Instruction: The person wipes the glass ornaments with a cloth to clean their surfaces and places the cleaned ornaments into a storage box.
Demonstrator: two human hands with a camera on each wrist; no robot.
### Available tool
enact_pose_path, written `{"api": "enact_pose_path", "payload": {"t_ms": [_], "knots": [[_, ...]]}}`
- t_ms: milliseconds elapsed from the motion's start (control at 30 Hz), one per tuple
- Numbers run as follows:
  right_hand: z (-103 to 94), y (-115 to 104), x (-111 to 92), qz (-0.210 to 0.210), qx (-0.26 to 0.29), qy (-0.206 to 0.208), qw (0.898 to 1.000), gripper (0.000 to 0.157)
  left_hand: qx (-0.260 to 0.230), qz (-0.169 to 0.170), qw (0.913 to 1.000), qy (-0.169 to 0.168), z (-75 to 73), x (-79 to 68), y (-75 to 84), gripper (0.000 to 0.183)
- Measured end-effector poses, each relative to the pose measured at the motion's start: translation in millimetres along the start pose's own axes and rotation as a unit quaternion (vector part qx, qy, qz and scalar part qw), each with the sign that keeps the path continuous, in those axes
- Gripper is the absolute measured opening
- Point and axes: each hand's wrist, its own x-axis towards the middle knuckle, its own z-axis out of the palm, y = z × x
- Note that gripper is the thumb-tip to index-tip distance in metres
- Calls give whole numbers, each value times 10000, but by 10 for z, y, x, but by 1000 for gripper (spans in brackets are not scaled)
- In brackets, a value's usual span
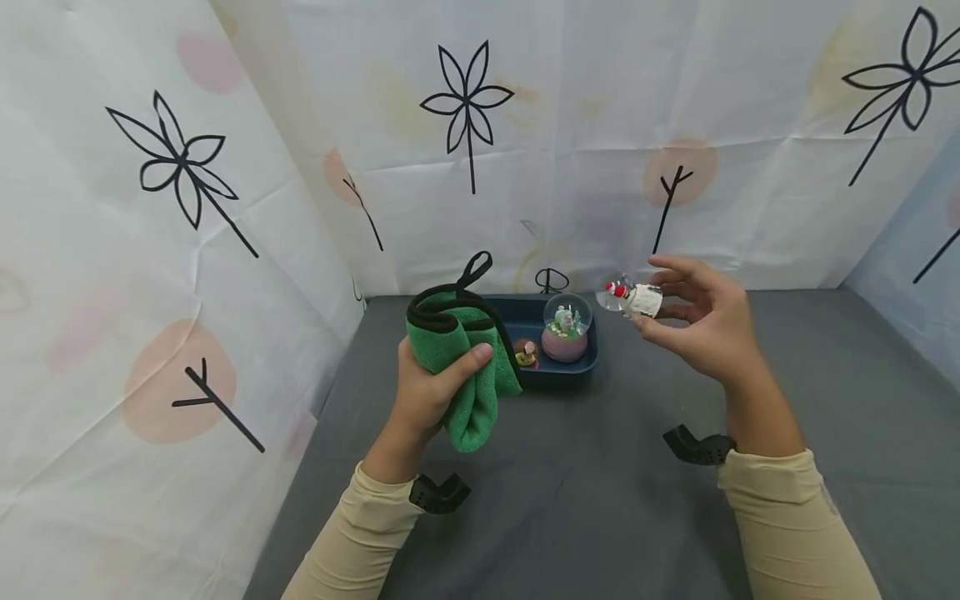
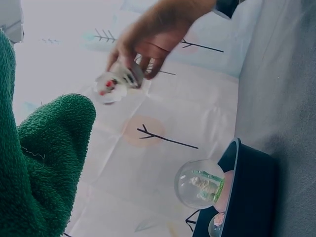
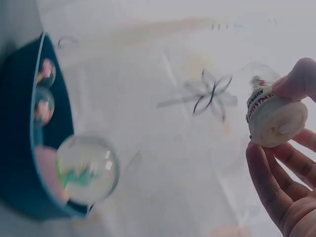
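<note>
My left hand grips a folded green towel with black edging and a hanging loop, held up over the table's left half. In the left wrist view the towel fills the left side. My right hand pinches a small snow globe by its white base, tipped sideways with the clear dome toward the left. A red-and-white figure shows inside the dome. In the right wrist view the underside of the globe's base faces the camera, between thumb and fingers. Towel and globe are apart.
Behind the towel stands a dark blue tray. It holds a larger snow globe on a pink base and smaller globes, partly hidden by the towel in the head view. A printed white cloth hangs behind the grey table.
</note>
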Motion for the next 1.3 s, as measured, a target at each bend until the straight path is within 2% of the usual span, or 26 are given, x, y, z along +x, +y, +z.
{"api": "enact_pose_path", "payload": {"t_ms": [233,467,700,933,1100,1300], "knots": [[187,-325,-105,-754,472,-356,9954,64,-34,-38,10000,-21,20,-7,5,23],[407,-499,-162,-1441,597,-857,9840,64,-60,5,9999,-87,37,-14,-9,19],[568,-544,-214,-1501,732,-1179,9789,64,266,-120,9995,-81,50,-39,-33,39],[691,-551,-229,-1754,863,-1216,9731,61,334,-368,9986,-186,84,-56,-62,48],[754,-554,-248,-1865,855,-1211,9712,57,378,-400,9978,-356,93,-69,-72,50],[800,-544,-260,-1960,823,-1186,9699,53,509,-353,9966,-552,97,-69,-73,43]]}}
